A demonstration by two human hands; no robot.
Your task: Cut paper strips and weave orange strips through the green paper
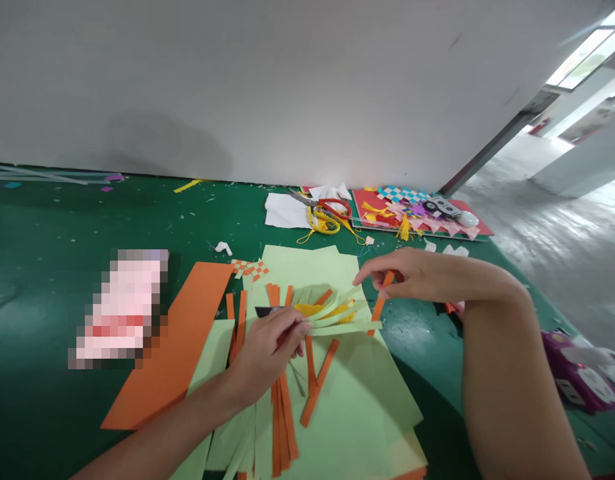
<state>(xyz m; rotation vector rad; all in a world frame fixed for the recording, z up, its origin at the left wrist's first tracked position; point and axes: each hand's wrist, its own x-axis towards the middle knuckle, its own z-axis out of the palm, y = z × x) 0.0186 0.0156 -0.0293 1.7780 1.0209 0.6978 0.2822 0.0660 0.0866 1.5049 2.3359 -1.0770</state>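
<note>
My left hand (280,333) is closed in a pinch on several light green paper strips (342,328), whose free ends fan out to the right. In my right hand (400,275), an orange paper strip (378,312) is held between thumb and fingers, hanging down toward the paper. Beneath both lie stacked light green sheets (357,393). Loose orange strips (282,427) are spread over these sheets. A yellow object (315,311) with a dark end lies partly hidden behind my left hand. Small orange-and-white woven paper pieces (252,269) rest at the stack's top left corner.
Left of the stack lies an orange sheet (187,333), beside a blurred-out pink item (125,293). At the back are red- and yellow-handled scissors (327,212) and a red board (467,217) bearing craft bits. A purple box (582,373) stands right. A wall (237,87) rises behind the green table (52,267).
</note>
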